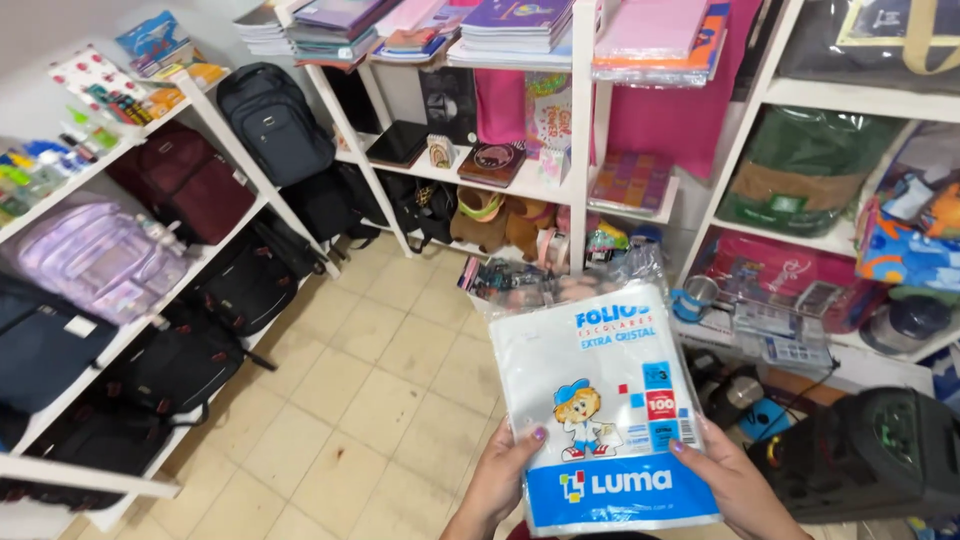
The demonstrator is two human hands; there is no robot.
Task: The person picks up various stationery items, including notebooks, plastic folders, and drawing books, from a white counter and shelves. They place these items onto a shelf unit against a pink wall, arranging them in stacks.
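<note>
A stationery shop — shelves [560, 180] of backpacks [275, 120] and notebooks [510, 25].

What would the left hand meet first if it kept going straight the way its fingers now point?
The left hand already grips the plastic packet of clear sleeves, pointing up and away. Past the packet, probably the clutter on the floor by the white shelf unit, near the plush toys, though depth is unclear.

Beige tiled floor [380, 400], white shelving [580, 130]

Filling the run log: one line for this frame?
left hand: holds clear plastic sleeve pack | right hand: holds same pack | above beige tiled floor
</note>
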